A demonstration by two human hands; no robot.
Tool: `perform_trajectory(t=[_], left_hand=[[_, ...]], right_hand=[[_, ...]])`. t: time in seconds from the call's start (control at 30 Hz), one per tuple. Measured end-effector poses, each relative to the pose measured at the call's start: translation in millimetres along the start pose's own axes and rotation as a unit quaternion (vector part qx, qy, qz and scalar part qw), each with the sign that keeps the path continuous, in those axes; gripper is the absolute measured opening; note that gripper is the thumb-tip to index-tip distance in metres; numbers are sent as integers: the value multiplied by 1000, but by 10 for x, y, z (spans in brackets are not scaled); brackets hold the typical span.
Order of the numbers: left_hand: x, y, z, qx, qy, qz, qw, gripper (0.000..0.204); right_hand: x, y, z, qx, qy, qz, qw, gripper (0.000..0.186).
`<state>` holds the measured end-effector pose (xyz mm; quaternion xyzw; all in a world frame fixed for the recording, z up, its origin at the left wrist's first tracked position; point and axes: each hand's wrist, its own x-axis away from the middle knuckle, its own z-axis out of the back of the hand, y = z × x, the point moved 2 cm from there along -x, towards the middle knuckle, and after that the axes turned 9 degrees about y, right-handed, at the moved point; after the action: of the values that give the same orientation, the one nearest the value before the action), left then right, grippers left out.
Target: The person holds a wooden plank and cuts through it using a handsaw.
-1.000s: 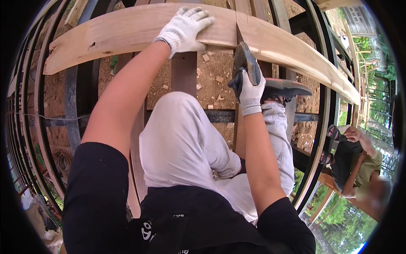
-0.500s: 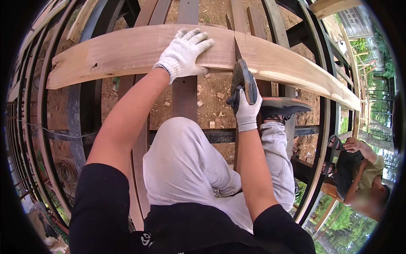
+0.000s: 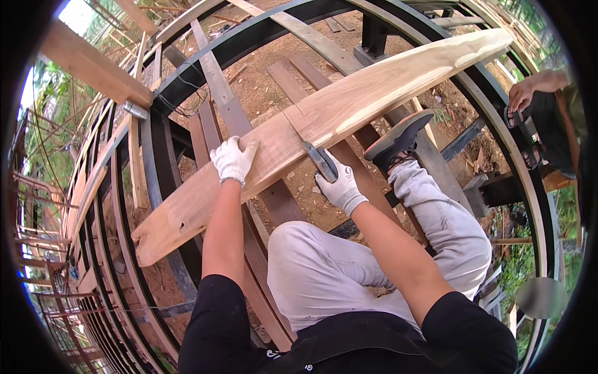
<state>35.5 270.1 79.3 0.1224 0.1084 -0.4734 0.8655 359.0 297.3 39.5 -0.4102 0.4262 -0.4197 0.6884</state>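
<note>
A long pale wooden plank (image 3: 349,103) lies diagonally across the frame beams, with a dark cut line running across it. My left hand (image 3: 234,160), in a white knit glove, lies on the plank left of the cut, thumb spread away from the fingers. Around the dark grip of a handsaw (image 3: 319,161), the fingers of my gloved right hand (image 3: 341,184) are closed. The saw grip is at the plank's near edge, in line with the cut. Most of the blade cannot be made out.
Black beams (image 3: 268,28) and brown boards (image 3: 274,202) cross above bare soil strewn with wood chips. A wooden post (image 3: 93,62) stands at upper left. My shoe (image 3: 398,140) rests right of the saw. Another person's hand (image 3: 529,93) and sandalled feet are at far right.
The view has turned, so the plank now slants up to the right. My left hand still lies on the plank, and my right hand still grips the saw at the near edge.
</note>
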Motion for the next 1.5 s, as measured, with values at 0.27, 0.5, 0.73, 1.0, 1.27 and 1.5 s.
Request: perform_trajectory(t=[0.27,0.5,0.73,1.0,1.27,1.5], left_hand=[[128,26,14,34,33,16,999,70],[153,-65,-80,58,91,-14,994,68],[122,127,-22,23,19,32,999,85],[890,1542,43,149,5,-278,949,71],[944,1134,659,263,13,-250,932,52],[242,3,7,-19,37,-8,999,83]], right_hand=[[226,31,68,-26,4,12,1000,77],[1231,-932,1049,20,-28,-44,998,75],[2368,-1261,2420,-29,-47,-140,989,85],[1644,-881,2111,-57,51,13,997,71],[1388,-651,1864,-119,17,-34,992,66],[1108,-593,1605,-166,10,-102,981,50]])
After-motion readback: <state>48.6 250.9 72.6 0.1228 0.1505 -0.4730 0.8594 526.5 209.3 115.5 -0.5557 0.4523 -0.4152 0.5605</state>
